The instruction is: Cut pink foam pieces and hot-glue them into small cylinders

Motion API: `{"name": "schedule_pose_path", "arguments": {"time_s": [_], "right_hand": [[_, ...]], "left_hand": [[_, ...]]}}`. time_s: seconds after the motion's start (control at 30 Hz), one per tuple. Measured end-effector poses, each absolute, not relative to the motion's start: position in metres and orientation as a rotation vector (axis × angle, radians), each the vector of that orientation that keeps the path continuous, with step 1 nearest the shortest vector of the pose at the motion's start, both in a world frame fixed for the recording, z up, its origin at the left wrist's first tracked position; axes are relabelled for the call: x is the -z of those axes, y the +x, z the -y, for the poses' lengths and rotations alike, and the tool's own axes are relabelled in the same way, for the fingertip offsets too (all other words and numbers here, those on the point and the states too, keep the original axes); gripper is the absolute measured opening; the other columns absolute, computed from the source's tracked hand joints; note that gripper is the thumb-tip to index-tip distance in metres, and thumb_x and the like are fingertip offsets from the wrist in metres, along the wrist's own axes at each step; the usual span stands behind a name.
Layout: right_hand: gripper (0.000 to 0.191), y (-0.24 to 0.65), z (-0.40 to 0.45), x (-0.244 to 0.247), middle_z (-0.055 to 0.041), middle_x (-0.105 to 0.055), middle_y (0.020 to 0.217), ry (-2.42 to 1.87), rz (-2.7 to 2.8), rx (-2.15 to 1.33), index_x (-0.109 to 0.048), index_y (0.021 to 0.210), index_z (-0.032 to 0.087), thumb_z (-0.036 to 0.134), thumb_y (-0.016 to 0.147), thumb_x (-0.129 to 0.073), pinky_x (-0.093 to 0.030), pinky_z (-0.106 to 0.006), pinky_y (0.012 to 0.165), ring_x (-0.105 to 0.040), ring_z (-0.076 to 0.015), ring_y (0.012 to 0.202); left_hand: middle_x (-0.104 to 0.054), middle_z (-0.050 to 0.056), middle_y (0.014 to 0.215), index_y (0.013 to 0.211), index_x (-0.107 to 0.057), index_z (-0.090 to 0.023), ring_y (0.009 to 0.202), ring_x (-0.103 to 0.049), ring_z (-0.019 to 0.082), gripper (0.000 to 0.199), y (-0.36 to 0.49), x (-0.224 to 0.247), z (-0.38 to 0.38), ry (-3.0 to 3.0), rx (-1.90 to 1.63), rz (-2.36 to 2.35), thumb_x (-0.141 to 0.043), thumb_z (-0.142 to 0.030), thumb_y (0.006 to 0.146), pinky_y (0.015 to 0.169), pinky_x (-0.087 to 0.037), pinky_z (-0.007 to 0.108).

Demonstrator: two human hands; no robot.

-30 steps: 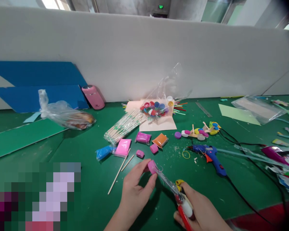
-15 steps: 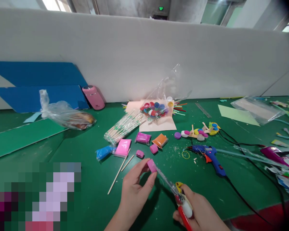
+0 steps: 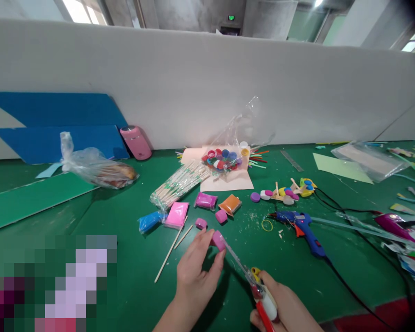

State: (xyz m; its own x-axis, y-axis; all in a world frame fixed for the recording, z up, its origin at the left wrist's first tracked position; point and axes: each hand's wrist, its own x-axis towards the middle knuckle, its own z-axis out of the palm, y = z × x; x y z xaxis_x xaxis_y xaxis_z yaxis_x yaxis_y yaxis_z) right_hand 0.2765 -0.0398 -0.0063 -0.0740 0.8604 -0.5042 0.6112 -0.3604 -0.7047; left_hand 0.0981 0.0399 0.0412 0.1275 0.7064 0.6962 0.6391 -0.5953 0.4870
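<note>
Pinched between the thumb and fingers of my left hand is a small pink block. My right hand grips a long narrow object with yellow, white and red parts; its exact kind is unclear. From that object a thin, shiny, translucent strip reaches up to the block and seems to touch it. Just beyond my left hand lie two more pink pieces, one on the left and one on the right. Two thin wooden sticks rest to the left.
Blue, pink, magenta and orange packets lie ahead. A blue glue gun with a cord is on the right, near a bottle-cap craft. Behind are bagged sticks, bagged caps and a pink flask.
The view has tilted up slightly, so the table scene sits a little lower. My hands keep their holds, with the strip still at the pink block.
</note>
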Motion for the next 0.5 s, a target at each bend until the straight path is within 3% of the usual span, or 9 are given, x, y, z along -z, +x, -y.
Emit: {"name": "schedule_pose_path", "arguments": {"time_s": [0.13,0.33,0.5], "right_hand": [[0.031,0.272,0.039,0.008,0.0028,-0.059,0.064,-1.955,1.503,-1.489,-0.046,0.091,0.022,0.033,0.064,-0.058,-0.039,-0.019,0.046,-0.06,-0.0149,0.054],[0.025,0.272,0.031,-0.034,0.0026,-0.061,0.063,-1.867,1.591,-1.496,-0.046,0.087,0.023,0.026,0.065,-0.058,-0.037,-0.017,0.043,-0.06,-0.0136,0.055],[0.01,0.271,0.032,-0.036,0.0039,-0.061,0.058,-1.885,1.6,-1.517,-0.046,0.084,0.024,0.027,0.075,-0.049,-0.034,-0.016,0.04,-0.06,-0.0119,0.052]], "left_hand": [[-0.067,0.013,0.088,0.099,-0.056,-0.01,0.083,-0.063,0.022,0.035,0.097,-0.04,-0.04,2.317,-1.486,-1.382,-0.062,-0.013,0.065,0.077,-0.051,0.031],[-0.068,0.01,0.087,0.101,-0.057,-0.015,0.086,-0.063,0.023,0.038,0.097,-0.038,-0.039,2.266,-1.478,-1.409,-0.063,-0.012,0.063,0.078,-0.05,0.032],[-0.068,0.009,0.089,0.104,-0.057,-0.018,0.089,-0.062,0.023,0.042,0.098,-0.038,-0.038,2.249,-1.461,-1.375,-0.062,-0.01,0.063,0.08,-0.049,0.032]]}}
